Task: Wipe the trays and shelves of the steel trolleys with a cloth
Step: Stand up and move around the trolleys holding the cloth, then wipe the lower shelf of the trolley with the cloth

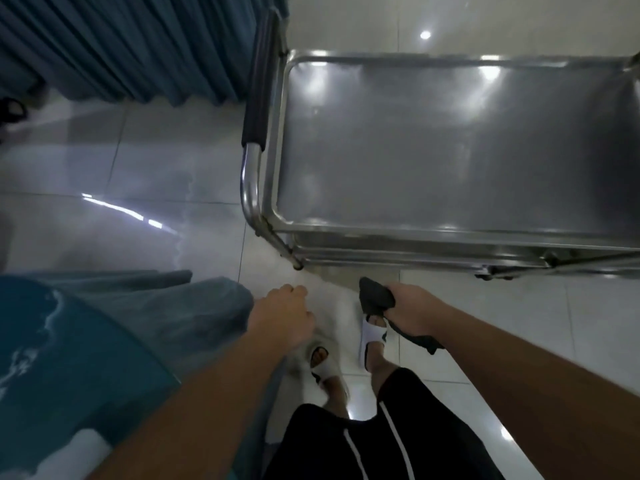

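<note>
Both forearms reach out from the bottom of the view over the tiled floor (485,323). On the left, beside a blue-draped bed edge (86,341), the left hand (280,313) hangs with its fingers loosely curled, holding nothing. To its right, the right hand (412,310) grips a dark cloth (375,297), bunched in the fist with one tail trailing below. Beyond both, the steel trolley (258,188) stands near a blue curtain (121,46); its top tray (450,143) is bare, and lower shelf rails show under its near edge. The cloth looks light and limp, so it probably wipes best spread flat under the palm. The tray seems rigid and slick; steadying the padded handle (256,98) at its left end may stop rolling.
</note>
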A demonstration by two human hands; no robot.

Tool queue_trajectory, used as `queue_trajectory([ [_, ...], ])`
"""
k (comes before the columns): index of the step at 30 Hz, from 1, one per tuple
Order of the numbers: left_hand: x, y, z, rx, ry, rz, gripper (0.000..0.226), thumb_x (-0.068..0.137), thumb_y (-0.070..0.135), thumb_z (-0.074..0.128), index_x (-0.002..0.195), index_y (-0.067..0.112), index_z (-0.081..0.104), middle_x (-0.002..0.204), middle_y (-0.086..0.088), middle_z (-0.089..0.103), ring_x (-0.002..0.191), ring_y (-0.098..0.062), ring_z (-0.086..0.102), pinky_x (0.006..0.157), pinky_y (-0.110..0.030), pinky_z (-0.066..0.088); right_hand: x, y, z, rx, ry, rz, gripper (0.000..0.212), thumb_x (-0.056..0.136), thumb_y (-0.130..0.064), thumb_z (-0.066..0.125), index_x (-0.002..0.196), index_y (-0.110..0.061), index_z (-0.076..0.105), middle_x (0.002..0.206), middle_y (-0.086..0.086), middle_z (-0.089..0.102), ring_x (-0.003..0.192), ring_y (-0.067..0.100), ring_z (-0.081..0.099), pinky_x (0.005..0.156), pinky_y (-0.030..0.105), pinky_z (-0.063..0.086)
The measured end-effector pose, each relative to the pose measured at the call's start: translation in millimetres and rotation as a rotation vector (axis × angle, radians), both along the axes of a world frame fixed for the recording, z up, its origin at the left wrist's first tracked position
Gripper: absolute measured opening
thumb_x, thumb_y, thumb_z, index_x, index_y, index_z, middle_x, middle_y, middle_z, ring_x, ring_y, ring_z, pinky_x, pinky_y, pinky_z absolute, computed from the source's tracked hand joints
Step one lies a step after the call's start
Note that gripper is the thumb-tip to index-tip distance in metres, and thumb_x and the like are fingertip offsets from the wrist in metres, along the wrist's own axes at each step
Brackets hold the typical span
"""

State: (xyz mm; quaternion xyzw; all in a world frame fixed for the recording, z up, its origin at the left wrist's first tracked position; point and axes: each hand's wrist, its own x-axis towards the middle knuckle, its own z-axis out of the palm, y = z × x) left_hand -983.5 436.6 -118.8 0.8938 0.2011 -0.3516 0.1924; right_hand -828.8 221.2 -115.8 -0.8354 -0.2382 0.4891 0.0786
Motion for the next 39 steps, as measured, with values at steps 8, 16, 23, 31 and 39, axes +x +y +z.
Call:
queue_trajectory([
  [8,-13,-7,-39,-0.012,0.049,0.29,0.043,0.104,0.042,0.046,0.143,0.024,0.049,0.14,-0.005,0.054,0.125,-0.028,0.055,0.106,-0.048,0.048,15,20,-46,0.057,0.006,-0.009,0.046,0.099,-0.019,0.062,0.143,-0.018,0.048,0.128,0.014,0.065,0.111,0.034,0.062,0.083,0.033,0.043],
  [16,12,1,-140,-0.148,-0.061,0.817,0.052,0.101,0.042,0.058,0.149,0.025,0.05,0.128,0.002,0.059,0.103,-0.02,0.062,0.088,-0.032,0.049,51,48,-147,0.241,-0.083,-0.235,0.056,0.101,-0.02,0.063,0.153,-0.013,0.042,0.128,0.021,0.064,0.115,0.043,0.061,0.084,0.035,0.044],
  [23,46,54,-238,-0.146,-0.229,1.062,0.07,0.102,0.05,0.06,0.159,0.014,0.039,0.154,-0.008,0.054,0.135,-0.032,0.056,0.114,-0.041,0.045,82,82,-234,0.376,-0.145,-0.25,0.045,0.104,-0.024,0.058,0.146,-0.011,0.049,0.129,0.021,0.064,0.116,0.04,0.063,0.088,0.038,0.047],
  [31,75,90,-308,-0.327,-1.015,1.225,0.018,0.095,0.041,0.074,0.109,0.031,0.068,0.097,0.01,0.072,0.091,-0.005,0.071,0.07,-0.018,0.054,98,181,-291,0.566,-0.483,-0.267,0.027,0.106,-0.029,0.052,0.121,-0.01,0.063,0.122,0.017,0.068,0.1,0.028,0.067,0.08,0.033,0.051],
  [39,99,88,-354,-0.265,-1.418,1.277,0.045,0.085,0.055,0.066,0.089,0.01,0.064,0.066,0.007,0.062,0.064,-0.008,0.065,0.055,-0.022,0.052,58,233,-358,0.788,-0.332,0.301,0.048,0.104,-0.03,0.053,0.151,-0.03,0.047,0.146,0.001,0.06,0.135,0.019,0.055,0.109,0.036,0.045],
])
